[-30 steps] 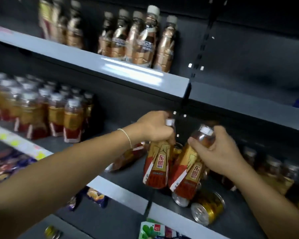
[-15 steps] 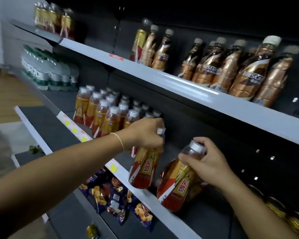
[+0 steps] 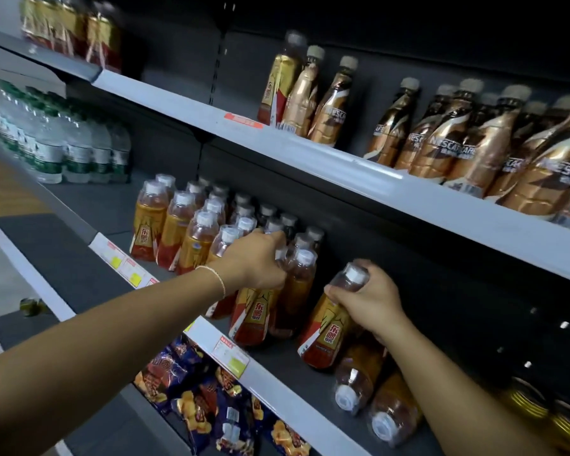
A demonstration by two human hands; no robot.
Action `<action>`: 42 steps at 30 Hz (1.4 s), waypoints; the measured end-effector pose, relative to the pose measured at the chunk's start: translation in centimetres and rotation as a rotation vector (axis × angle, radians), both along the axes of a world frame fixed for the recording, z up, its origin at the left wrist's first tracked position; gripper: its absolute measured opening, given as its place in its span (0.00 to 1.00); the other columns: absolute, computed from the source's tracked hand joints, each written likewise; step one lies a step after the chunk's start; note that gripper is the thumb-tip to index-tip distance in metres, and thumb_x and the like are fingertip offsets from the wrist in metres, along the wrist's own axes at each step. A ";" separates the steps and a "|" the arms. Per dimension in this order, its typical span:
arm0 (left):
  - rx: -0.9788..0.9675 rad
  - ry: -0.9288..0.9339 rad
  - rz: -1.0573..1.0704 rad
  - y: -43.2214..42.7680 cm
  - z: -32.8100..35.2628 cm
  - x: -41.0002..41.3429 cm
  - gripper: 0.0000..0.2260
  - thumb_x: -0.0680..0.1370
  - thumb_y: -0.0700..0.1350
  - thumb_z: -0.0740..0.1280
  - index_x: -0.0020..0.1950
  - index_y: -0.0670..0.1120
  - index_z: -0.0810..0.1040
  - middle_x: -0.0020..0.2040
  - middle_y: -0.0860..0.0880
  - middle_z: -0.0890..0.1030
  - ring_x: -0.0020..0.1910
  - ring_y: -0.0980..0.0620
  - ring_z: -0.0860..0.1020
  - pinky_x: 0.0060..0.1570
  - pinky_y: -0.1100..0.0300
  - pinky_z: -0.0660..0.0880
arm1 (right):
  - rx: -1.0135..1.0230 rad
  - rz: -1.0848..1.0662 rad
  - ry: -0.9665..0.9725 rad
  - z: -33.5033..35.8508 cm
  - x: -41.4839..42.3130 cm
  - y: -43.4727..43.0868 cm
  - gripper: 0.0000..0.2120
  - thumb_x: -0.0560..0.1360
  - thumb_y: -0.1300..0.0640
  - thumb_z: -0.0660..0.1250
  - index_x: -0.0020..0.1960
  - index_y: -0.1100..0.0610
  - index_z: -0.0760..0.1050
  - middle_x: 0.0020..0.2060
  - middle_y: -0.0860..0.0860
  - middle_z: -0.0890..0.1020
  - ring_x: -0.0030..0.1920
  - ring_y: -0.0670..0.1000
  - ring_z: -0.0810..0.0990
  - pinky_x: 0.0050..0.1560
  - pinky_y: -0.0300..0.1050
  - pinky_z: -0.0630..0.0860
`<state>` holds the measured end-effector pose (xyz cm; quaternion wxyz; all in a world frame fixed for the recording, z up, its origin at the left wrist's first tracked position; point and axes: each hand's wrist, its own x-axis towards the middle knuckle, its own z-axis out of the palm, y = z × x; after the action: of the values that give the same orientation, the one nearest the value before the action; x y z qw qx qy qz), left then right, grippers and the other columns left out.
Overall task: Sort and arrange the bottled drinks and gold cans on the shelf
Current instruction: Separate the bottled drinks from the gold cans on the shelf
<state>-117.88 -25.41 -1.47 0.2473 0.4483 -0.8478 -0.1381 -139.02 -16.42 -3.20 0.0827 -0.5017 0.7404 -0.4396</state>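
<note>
Clutching a red-gold bottle (image 3: 252, 315) by the neck with the left hand (image 3: 260, 261), front of the middle shelf (image 3: 278, 358), gripping a tilted second bottle (image 3: 324, 339) with the right hand (image 3: 371, 299), further right along that shelf

One upright bottle (image 3: 252, 319), amber and red-labelled, is held against the white-capped standing rows (image 3: 191, 225) on the shelf (image 3: 283, 360), a tilted bottle (image 3: 326, 337) is gripped just right, two lying bottles (image 3: 356, 383) are seen caps-forward, and gold cans (image 3: 527, 403) are blurred beyond.
</note>
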 end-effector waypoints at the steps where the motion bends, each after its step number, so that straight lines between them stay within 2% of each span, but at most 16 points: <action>1: -0.016 -0.009 -0.006 -0.5 -0.3 -0.1 0.30 0.64 0.48 0.67 0.67 0.53 0.67 0.46 0.49 0.69 0.48 0.46 0.76 0.35 0.59 0.69 | 0.019 -0.008 0.066 -0.4 0.0 -0.8 0.39 0.61 0.51 0.83 0.68 0.51 0.72 0.51 0.45 0.80 0.49 0.45 0.80 0.49 0.40 0.76; 4: -0.022 -0.026 -0.039 -1.8 -1.3 0.0 0.32 0.66 0.47 0.65 0.70 0.52 0.64 0.48 0.48 0.69 0.55 0.42 0.75 0.42 0.55 0.74 | 0.109 -0.029 0.196 -1.4 -0.5 -3.1 0.40 0.64 0.50 0.81 0.72 0.53 0.69 0.58 0.49 0.81 0.56 0.50 0.80 0.55 0.40 0.76; 7: -0.012 -0.026 -0.079 -2.2 -2.3 -0.2 0.30 0.67 0.46 0.66 0.69 0.52 0.64 0.53 0.46 0.70 0.49 0.43 0.76 0.43 0.53 0.78 | 0.213 -0.077 0.218 -1.7 -1.7 -5.4 0.39 0.68 0.46 0.78 0.74 0.49 0.65 0.56 0.49 0.82 0.56 0.53 0.81 0.53 0.41 0.75; 9: -0.038 -0.051 -0.108 -2.2 -2.8 -0.7 0.31 0.67 0.46 0.67 0.70 0.50 0.62 0.57 0.43 0.69 0.44 0.44 0.75 0.39 0.55 0.75 | 0.248 -0.084 0.188 -2.0 -2.3 -6.8 0.39 0.71 0.47 0.75 0.76 0.48 0.60 0.58 0.50 0.81 0.57 0.54 0.80 0.52 0.41 0.72; 12: -0.036 -0.063 -0.115 -2.2 -3.5 -1.3 0.35 0.66 0.46 0.69 0.71 0.51 0.59 0.61 0.41 0.66 0.53 0.40 0.74 0.43 0.55 0.73 | 0.217 -0.083 0.157 -2.4 -2.5 -8.9 0.39 0.72 0.48 0.74 0.77 0.50 0.59 0.60 0.51 0.80 0.58 0.55 0.79 0.57 0.45 0.75; 14: -0.035 -0.051 -0.105 -2.2 -3.7 -1.4 0.36 0.65 0.46 0.70 0.71 0.52 0.58 0.62 0.42 0.65 0.57 0.39 0.72 0.47 0.54 0.74 | 0.160 -0.086 0.184 -2.7 -2.4 -10.2 0.34 0.71 0.47 0.73 0.73 0.50 0.64 0.60 0.52 0.80 0.59 0.56 0.79 0.60 0.47 0.75; 16: -0.043 -0.046 -0.097 -2.2 -4.0 -1.4 0.37 0.65 0.45 0.70 0.71 0.52 0.57 0.62 0.42 0.65 0.58 0.39 0.72 0.47 0.54 0.74 | 0.126 -0.083 0.223 -2.8 -2.3 -11.3 0.27 0.69 0.45 0.72 0.66 0.48 0.69 0.57 0.51 0.81 0.56 0.57 0.80 0.57 0.48 0.77; 18: -0.044 -0.039 -0.088 -2.2 -4.1 -1.4 0.37 0.66 0.45 0.70 0.72 0.53 0.56 0.62 0.42 0.65 0.58 0.39 0.71 0.48 0.54 0.74 | 0.155 -0.077 0.234 -2.6 -2.2 -12.4 0.23 0.67 0.42 0.71 0.59 0.46 0.70 0.54 0.50 0.81 0.52 0.57 0.81 0.53 0.48 0.78; 20: -0.046 -0.031 -0.084 -2.2 -4.2 -1.4 0.37 0.67 0.45 0.70 0.72 0.54 0.56 0.62 0.43 0.64 0.58 0.39 0.71 0.48 0.54 0.74 | 0.179 -0.071 0.212 -2.5 -2.3 -13.4 0.22 0.68 0.43 0.71 0.59 0.46 0.70 0.55 0.50 0.81 0.52 0.56 0.81 0.54 0.49 0.78; 22: -0.045 -0.032 -0.086 -2.1 -4.2 -1.3 0.38 0.67 0.45 0.71 0.72 0.54 0.55 0.62 0.43 0.64 0.59 0.39 0.70 0.49 0.54 0.74 | 0.181 -0.057 0.198 -2.5 -2.9 -14.0 0.23 0.69 0.45 0.71 0.62 0.45 0.70 0.58 0.51 0.81 0.55 0.56 0.80 0.57 0.50 0.77; 24: -0.046 -0.026 -0.087 -2.1 -4.2 -1.2 0.37 0.67 0.45 0.71 0.71 0.54 0.56 0.62 0.43 0.64 0.59 0.39 0.70 0.49 0.53 0.74 | 0.175 -0.037 0.184 -2.8 -3.6 -14.1 0.28 0.70 0.44 0.72 0.67 0.45 0.69 0.62 0.51 0.80 0.59 0.56 0.79 0.60 0.51 0.76; 27: -0.047 -0.030 -0.080 -2.1 -4.3 -1.0 0.37 0.67 0.47 0.72 0.71 0.55 0.56 0.62 0.43 0.64 0.59 0.40 0.70 0.49 0.53 0.74 | 0.150 -0.036 0.178 -3.3 -4.1 -13.8 0.35 0.72 0.45 0.71 0.75 0.46 0.61 0.68 0.51 0.75 0.65 0.57 0.76 0.62 0.46 0.72; 29: -0.053 -0.044 -0.072 -2.1 -4.3 -1.0 0.37 0.67 0.47 0.72 0.71 0.55 0.55 0.64 0.42 0.64 0.59 0.39 0.71 0.50 0.53 0.74 | 0.100 -0.035 0.193 -4.2 -4.1 -13.2 0.34 0.75 0.47 0.70 0.76 0.46 0.60 0.69 0.53 0.75 0.65 0.58 0.76 0.61 0.46 0.72; 34: -0.052 -0.080 -0.052 -1.8 -4.1 -1.3 0.35 0.67 0.46 0.71 0.70 0.53 0.58 0.66 0.39 0.63 0.58 0.37 0.73 0.47 0.52 0.74 | -0.207 0.020 0.255 -6.7 -3.8 -11.0 0.29 0.75 0.55 0.72 0.72 0.52 0.64 0.63 0.54 0.78 0.59 0.58 0.79 0.56 0.41 0.70; 39: -0.013 -0.084 0.000 -1.1 -3.8 -1.4 0.30 0.69 0.43 0.70 0.66 0.52 0.59 0.64 0.38 0.63 0.48 0.39 0.76 0.46 0.51 0.79 | -0.148 0.040 0.232 -6.1 -3.4 -11.1 0.30 0.76 0.53 0.71 0.73 0.53 0.61 0.60 0.56 0.79 0.56 0.61 0.80 0.51 0.42 0.70; 42: 0.014 -0.099 0.023 -0.5 -3.6 -1.4 0.31 0.69 0.41 0.70 0.67 0.52 0.58 0.64 0.38 0.62 0.46 0.39 0.78 0.46 0.49 0.81 | -0.004 0.090 0.283 -4.9 -3.8 -11.2 0.33 0.76 0.53 0.70 0.75 0.52 0.59 0.61 0.56 0.79 0.57 0.60 0.80 0.50 0.40 0.69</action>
<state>-119.29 -25.89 -5.09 0.2036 0.4658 -0.8529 -0.1189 -142.84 -27.57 -8.06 -0.0037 -0.5915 0.7204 -0.3621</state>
